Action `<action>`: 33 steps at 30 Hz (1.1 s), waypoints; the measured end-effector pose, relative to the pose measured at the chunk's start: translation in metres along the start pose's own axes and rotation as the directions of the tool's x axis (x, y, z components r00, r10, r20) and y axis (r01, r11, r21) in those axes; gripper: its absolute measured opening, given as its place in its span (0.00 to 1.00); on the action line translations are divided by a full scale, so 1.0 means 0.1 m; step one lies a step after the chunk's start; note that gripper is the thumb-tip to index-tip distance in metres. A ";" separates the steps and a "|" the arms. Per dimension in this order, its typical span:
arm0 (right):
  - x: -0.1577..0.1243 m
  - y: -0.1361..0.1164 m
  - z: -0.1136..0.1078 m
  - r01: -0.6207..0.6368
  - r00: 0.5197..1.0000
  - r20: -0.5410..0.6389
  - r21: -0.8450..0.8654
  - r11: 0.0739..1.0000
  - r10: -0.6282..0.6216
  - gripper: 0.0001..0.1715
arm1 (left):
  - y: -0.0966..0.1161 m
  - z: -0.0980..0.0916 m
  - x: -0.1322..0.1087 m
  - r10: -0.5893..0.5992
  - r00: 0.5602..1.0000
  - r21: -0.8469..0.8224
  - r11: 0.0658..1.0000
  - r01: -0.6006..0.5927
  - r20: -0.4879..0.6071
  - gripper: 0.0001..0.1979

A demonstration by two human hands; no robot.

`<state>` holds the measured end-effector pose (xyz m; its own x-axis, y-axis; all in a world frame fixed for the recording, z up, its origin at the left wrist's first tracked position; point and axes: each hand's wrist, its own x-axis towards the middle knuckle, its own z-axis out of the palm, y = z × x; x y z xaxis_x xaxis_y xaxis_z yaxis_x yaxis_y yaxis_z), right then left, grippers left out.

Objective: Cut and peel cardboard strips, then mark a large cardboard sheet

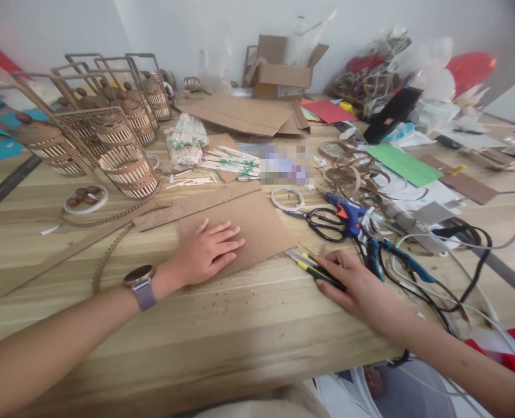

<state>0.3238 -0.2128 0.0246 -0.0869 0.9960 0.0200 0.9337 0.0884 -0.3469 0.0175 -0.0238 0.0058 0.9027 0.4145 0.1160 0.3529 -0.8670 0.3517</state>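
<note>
My left hand [209, 248] lies flat with its fingers spread on a brown cardboard sheet [261, 223]. My right hand [353, 284] is wrapped round a yellow and black utility knife [309, 266]. The knife's blade is out and points at the sheet's near right corner. Whether the blade touches the cardboard I cannot tell. A long narrow cardboard strip [196, 206] lies along the sheet's far edge. Beyond the knife are black-handled scissors [327, 225] and a blue glue gun [350, 215]. Blue-handled pliers [407, 261] rest to the right of my right hand.
Several bamboo lantern-like baskets [129, 171] with tall frames stand at the left. A tape roll [287, 198] sits behind the sheet. Bundled chopsticks [231, 161] and an open cardboard box [283, 75] are farther back. Coiled strips [353, 168], green paper [403, 164] and cables crowd the right.
</note>
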 end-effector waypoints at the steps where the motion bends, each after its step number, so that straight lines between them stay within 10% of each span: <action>1: -0.02 -0.01 0.02 0.006 1.000 0.006 0.003 1.000 -0.006 0.24 | 0.00 0.00 0.00 -0.005 1.000 -0.002 1.000 0.005 0.002 0.21; 33: 0.09 -0.46 0.18 0.046 0.998 0.049 0.050 0.998 -0.048 0.23 | -0.38 -0.13 0.03 0.147 0.987 0.053 0.987 -0.151 0.070 0.21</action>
<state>0.2738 -0.2080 0.0239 -0.1489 0.9888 -0.0092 0.9101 0.1334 -0.3922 0.0036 0.0139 0.0051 0.9597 0.2621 0.1013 0.2253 -0.9332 0.2800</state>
